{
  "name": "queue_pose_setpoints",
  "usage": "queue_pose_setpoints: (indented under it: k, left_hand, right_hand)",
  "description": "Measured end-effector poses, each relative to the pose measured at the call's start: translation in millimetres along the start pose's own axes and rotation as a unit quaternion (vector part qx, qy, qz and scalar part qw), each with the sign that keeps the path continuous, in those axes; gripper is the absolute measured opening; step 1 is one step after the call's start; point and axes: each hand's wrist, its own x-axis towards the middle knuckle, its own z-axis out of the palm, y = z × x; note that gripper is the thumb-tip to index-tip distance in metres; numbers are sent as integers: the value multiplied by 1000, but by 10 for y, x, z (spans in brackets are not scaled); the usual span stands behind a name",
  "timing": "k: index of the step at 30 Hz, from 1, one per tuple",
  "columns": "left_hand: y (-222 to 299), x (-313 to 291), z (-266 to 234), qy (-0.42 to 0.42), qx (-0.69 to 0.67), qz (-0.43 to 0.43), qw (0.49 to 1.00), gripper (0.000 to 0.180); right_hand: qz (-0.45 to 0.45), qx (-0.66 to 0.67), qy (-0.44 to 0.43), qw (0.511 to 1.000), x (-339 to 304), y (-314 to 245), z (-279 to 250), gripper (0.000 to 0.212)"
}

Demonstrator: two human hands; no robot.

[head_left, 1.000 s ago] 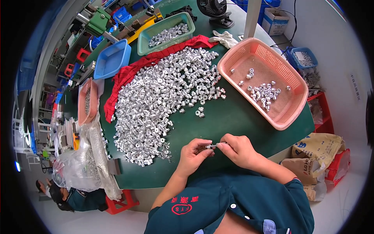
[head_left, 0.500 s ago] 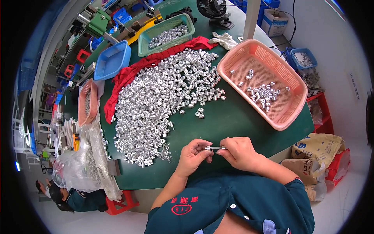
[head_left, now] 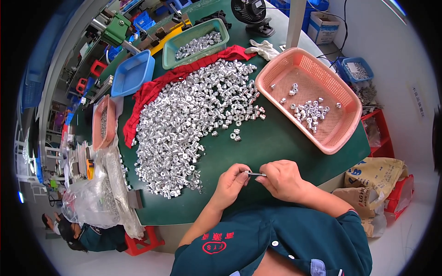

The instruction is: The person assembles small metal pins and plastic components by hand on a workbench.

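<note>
Close to the table's near edge, my left hand [head_left: 232,182] pinches a small silver metal part, mostly covered by thumb and fingertips. My right hand [head_left: 284,178], its fingers closed, grips a thin metal rod [head_left: 258,174] that spans the gap to the left fingertips. The rod meets the part there; whether it sits inside cannot be made out. Beyond my left hand spreads a big heap of short silver metal cylinders [head_left: 177,124], some showing a hole. A few loose cylinders [head_left: 236,135] lie apart at its right side.
A pink basket [head_left: 334,142] with some cylinders stands at right. Behind the heap are a red cloth [head_left: 138,108], a green basket [head_left: 171,51], a blue tray [head_left: 131,76], a white glove [head_left: 263,48] and a black fan [head_left: 248,11]. Another pink basket [head_left: 109,134] stands left.
The left fingers have closed further over the small metal part, so less of it shows. Both hands stay in nearly the same place.
</note>
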Motion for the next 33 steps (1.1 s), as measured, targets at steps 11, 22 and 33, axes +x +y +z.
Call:
queue_pose_setpoints:
  k: [11,22,33]
  left_hand:
    - [64,37,190,28,125,130,983,18]
    - [221,186,-95,156,-244,-85,953,13]
    - [64,719,-338,175,449,124,867,23]
  right_hand:
    - [226,222,-43,948,-61,-49,102,25]
    - [332,244,44,910,-151,262,74,21]
    - [239,155,53,957,-217,259,146,20]
